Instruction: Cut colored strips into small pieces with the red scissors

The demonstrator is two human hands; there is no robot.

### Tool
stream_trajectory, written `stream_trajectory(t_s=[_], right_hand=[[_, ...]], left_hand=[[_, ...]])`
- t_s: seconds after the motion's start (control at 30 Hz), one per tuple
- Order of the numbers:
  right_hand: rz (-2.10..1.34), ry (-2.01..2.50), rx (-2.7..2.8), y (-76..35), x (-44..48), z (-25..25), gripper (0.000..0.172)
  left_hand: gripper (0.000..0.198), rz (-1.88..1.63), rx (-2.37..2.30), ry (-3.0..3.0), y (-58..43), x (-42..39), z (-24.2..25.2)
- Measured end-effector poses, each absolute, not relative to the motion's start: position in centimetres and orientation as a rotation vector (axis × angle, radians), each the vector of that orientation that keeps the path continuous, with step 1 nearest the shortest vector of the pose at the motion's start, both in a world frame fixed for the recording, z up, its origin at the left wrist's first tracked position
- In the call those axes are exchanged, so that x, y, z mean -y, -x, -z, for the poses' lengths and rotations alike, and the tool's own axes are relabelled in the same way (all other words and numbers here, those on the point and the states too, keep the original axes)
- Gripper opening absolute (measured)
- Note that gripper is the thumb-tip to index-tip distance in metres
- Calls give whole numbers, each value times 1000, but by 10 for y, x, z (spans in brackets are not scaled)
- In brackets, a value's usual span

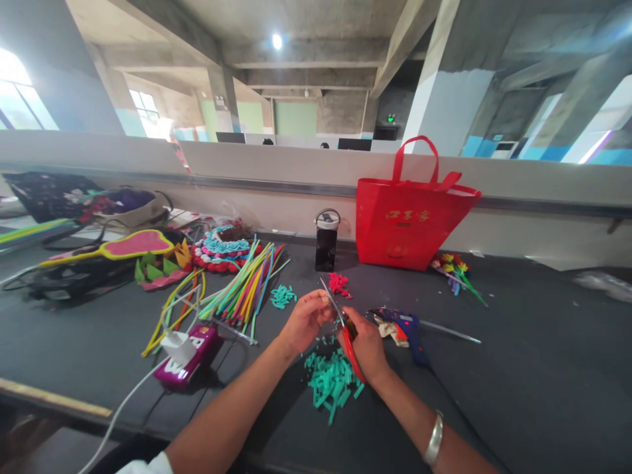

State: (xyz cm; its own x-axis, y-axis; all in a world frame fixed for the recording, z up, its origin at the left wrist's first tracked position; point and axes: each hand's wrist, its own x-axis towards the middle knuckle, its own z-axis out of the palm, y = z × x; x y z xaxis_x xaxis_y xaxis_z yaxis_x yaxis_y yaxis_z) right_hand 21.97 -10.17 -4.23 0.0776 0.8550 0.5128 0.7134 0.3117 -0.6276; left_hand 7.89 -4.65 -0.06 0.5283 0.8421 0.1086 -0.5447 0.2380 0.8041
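My right hand (366,343) is closed round the red handles of a pair of scissors (351,352), whose blades point up and to the left. Close to the blades, my left hand (309,320) has its thumb and fingertips pinched together; what sits between them is too small to make out. Below both hands lies a pile of teal cut strips (333,383). Small pinkish-red pieces (338,284) form a heap beyond the blades, and a smaller heap of teal bits (283,297) rests to the left.
Colourful pipe cleaners (249,286) lie left, near a purple power strip (190,359) with a white plug. A blue glue gun (409,329) with a trailing cord is at right. Behind stand a dark bottle (326,247) and a red bag (407,227).
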Motion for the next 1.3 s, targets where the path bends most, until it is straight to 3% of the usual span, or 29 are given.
stream_trajectory(t_s=[0.83,1.03,1.13,1.3], right_hand=[[-197,1446,1626,-217,104,45,33],[-302,1425,1566,-216,106,42,20],[-278,1460,1524,-220,105,42,22],[-187,1449,1525,-230,99,44,26]], left_hand=[[16,-1130,-480,-1026,-84,52,6],[19,-1092,-548,-1185,-87,54,8],[18,-1149,-723,-1425,-81,43,11],[8,-1156,-1454,-1862,-55,6,17]])
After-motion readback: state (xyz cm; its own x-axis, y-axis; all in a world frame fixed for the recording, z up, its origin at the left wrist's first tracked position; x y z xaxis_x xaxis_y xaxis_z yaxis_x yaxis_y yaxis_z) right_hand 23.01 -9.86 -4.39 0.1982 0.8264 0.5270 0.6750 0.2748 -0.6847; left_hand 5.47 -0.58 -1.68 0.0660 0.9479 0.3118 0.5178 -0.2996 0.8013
